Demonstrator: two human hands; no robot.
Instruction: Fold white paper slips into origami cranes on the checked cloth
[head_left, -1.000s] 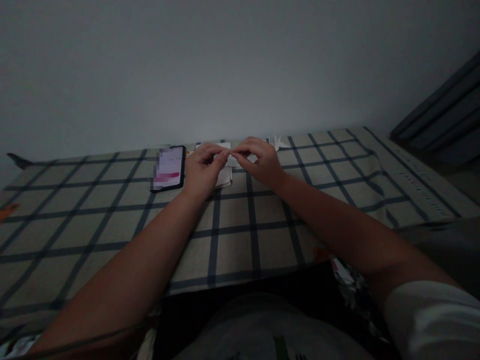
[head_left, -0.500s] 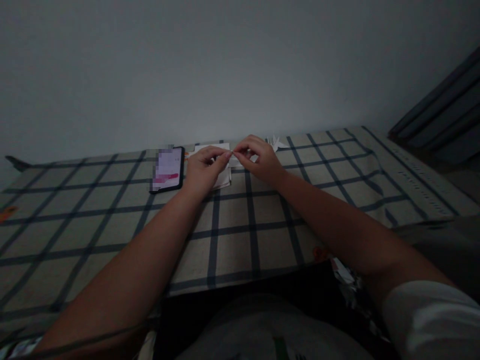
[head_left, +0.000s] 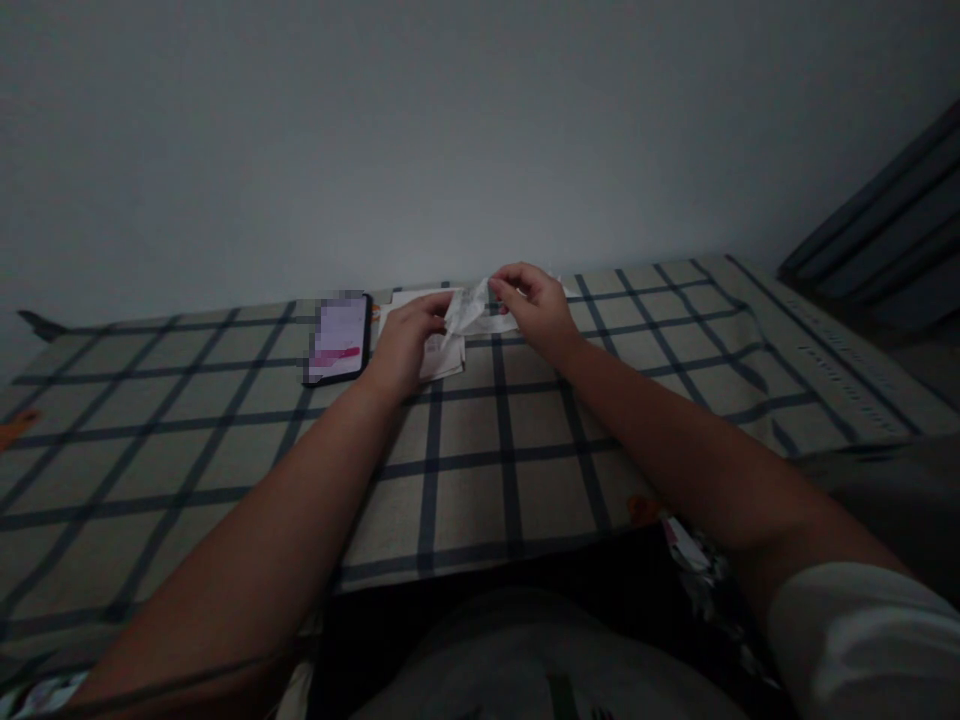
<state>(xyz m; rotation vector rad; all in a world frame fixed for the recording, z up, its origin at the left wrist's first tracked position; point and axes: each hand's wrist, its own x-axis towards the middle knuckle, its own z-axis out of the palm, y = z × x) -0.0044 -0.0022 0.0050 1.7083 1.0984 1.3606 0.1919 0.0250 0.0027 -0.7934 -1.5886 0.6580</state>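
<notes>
A piece of thin white paper [head_left: 468, 308] with creases spans the gap between my hands, its surface tilted up. My left hand [head_left: 409, 338] pinches its left edge, with the fingertips partly behind the paper. The upper right corner is gripped between the thumb and fingers of my right hand [head_left: 538, 310]. Beneath my left hand lies a stack of white paper sheets [head_left: 442, 358] with faint print. Just behind my right hand, a small bit of folded white paper [head_left: 568, 290] shows, mostly hidden.
Left of my left hand lies a phone [head_left: 339, 338] with a lit, partly blurred screen. A checked cloth [head_left: 465, 480] covers the table, which meets a plain wall [head_left: 480, 140] at the back. Dark grey folds of fabric [head_left: 885, 210] hang at the right.
My fingertips, pinched close together before, have moved apart. The paper between them now stands spread out and visible. The phone has stayed in place.
</notes>
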